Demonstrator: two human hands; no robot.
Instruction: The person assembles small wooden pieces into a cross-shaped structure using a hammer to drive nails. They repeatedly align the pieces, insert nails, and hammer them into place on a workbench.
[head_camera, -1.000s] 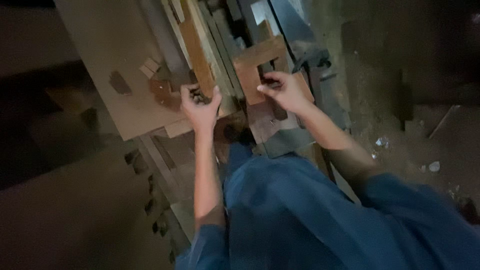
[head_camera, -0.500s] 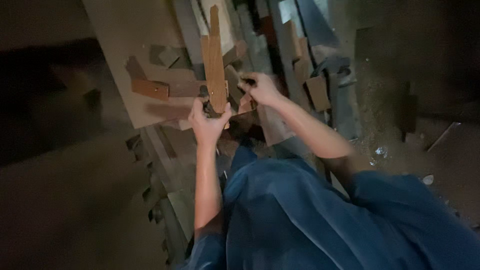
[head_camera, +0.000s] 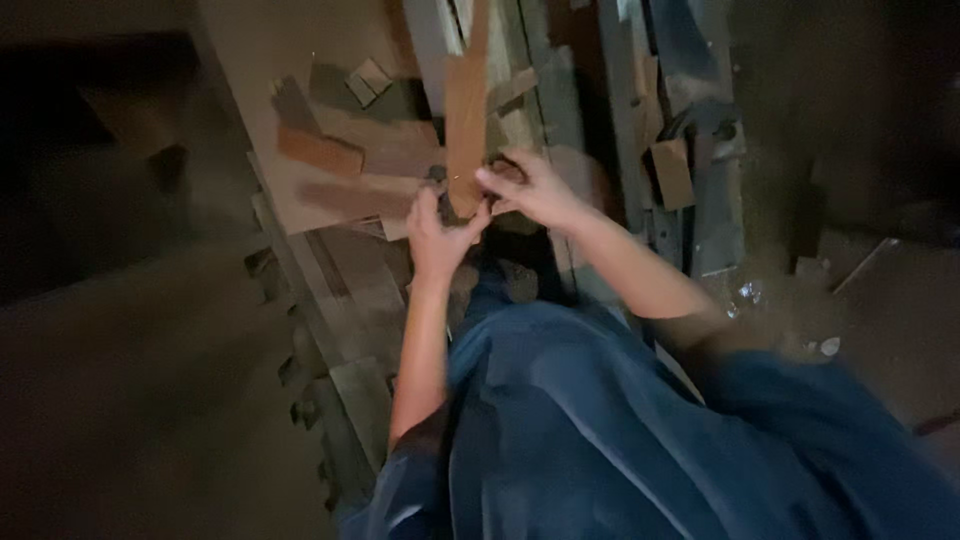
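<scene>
Above a cluttered heap of wooden offcuts (head_camera: 350, 190), both forearms reach forward from blue sleeves (head_camera: 600, 430) and meet at the near end of a long, narrow, reddish-brown wooden strip (head_camera: 466, 110). The left hand (head_camera: 440, 235) wraps its fingers closed around the strip's lower end; the right hand (head_camera: 535, 190) pinches it just beside. The strip runs away from the body, its face flat and smooth.

- A broad brown board (head_camera: 300, 40) served as the worktop, filling the upper left of the frame.
- Small wood offcuts (head_camera: 320, 150) lay flat on it, near centre-left.
- Grey planks (head_camera: 620, 90) lay side by side at upper centre.
- A small brown block (head_camera: 672, 172) rested right of them.
</scene>
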